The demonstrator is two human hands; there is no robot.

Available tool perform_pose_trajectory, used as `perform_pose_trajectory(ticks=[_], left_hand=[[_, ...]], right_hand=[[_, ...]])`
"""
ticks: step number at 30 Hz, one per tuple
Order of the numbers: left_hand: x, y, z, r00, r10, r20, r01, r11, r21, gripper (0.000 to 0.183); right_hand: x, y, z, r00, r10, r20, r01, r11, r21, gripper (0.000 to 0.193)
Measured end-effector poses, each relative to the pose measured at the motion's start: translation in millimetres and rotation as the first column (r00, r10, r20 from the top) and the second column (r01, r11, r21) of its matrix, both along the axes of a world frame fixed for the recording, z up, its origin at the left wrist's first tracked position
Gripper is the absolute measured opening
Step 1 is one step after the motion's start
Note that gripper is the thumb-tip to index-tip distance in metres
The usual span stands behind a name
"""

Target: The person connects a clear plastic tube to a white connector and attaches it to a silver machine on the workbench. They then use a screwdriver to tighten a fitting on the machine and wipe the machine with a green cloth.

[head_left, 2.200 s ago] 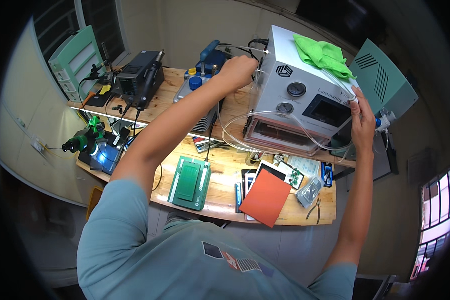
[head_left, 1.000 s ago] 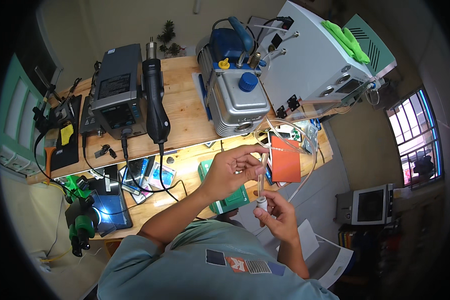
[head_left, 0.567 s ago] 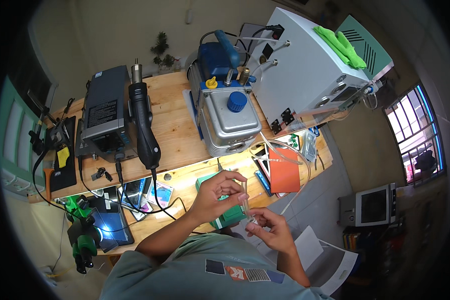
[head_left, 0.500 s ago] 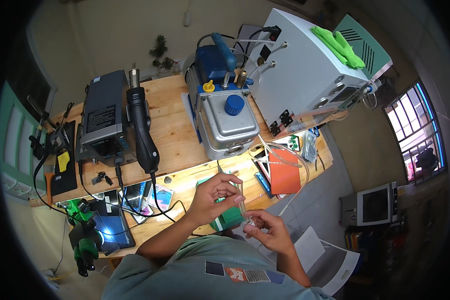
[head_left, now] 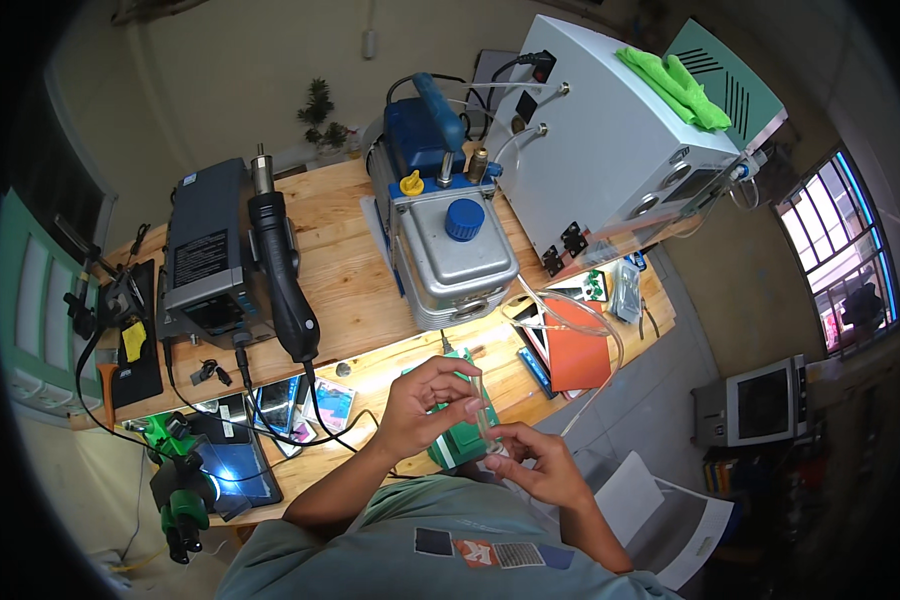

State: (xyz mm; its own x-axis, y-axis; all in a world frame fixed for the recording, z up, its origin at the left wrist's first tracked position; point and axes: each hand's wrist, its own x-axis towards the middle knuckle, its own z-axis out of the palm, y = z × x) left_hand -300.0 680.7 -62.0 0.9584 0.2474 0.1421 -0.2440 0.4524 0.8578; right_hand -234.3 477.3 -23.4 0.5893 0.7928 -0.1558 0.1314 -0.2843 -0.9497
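Between my two hands is a short length of clear plastic tube (head_left: pixel 483 418), standing roughly upright over the bench's near edge. My left hand (head_left: pixel 428 408) pinches its upper part between thumb and fingers. At its lower end my right hand (head_left: pixel 542 465) is closed on it with bent fingers and thumb. A green box-like object (head_left: pixel 457 442) lies just behind and below the tube, partly covered by my hands. A thin clear hose (head_left: pixel 615 350) loops on the bench and drops toward my right hand; whether it joins the held tube, I cannot tell.
A vacuum pump (head_left: pixel 458 255) with a blue cap stands ahead, beside a large white machine (head_left: pixel 610 150). At left are a hot-air station (head_left: pixel 210 255), its black handle (head_left: pixel 285 270) and a green microscope (head_left: pixel 182 490). An orange notebook (head_left: pixel 578 350) lies right; a chair (head_left: pixel 685 530) stands near my right arm.
The view has shifted slightly. My right hand's fingers have moved a little along the lower end of the tube; the left hand keeps its pinch.
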Motion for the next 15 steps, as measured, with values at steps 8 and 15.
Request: perform_pose_trajectory(ticks=[8,15], left_hand=[[-0.2,-1.4,2.0,1.000,-0.003,0.007,0.003,1.000,0.005,0.033],[3.5,-6.4,-2.0,1.000,-0.010,-0.004,0.010,0.998,0.054,0.035]], right_hand=[[-0.6,0.2,-2.3,0.999,0.020,0.031,-0.020,1.000,-0.014,0.033],[-1.6,-6.1,-3.2,1.000,-0.001,-0.019,0.000,0.999,-0.037,0.035]])
